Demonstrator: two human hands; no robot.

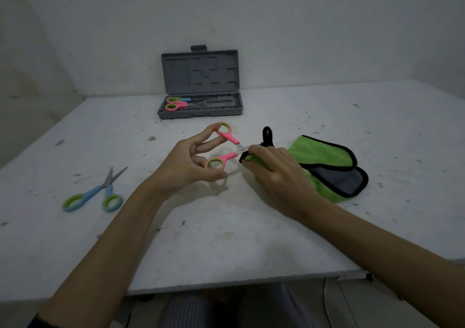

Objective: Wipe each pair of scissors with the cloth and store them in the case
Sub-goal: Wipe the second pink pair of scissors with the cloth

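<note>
My left hand (193, 161) holds pink scissors (227, 136) with green-lined rings by their handles, spread open above the table. Their blades are hidden inside a green cloth (324, 156) with black trim, which my right hand (274, 169) grips around them. The rest of the cloth lies on the table to the right. A blue pair of scissors (100, 194) lies open on the table at the left. At the back stands an open grey case (201, 86) with two pairs of scissors (176, 103) in its left end.
The white table (226, 239) is stained and speckled; its front edge runs just above my knees. A pale wall stands close behind the case. A black loop of the cloth (267, 134) sticks up behind my right hand.
</note>
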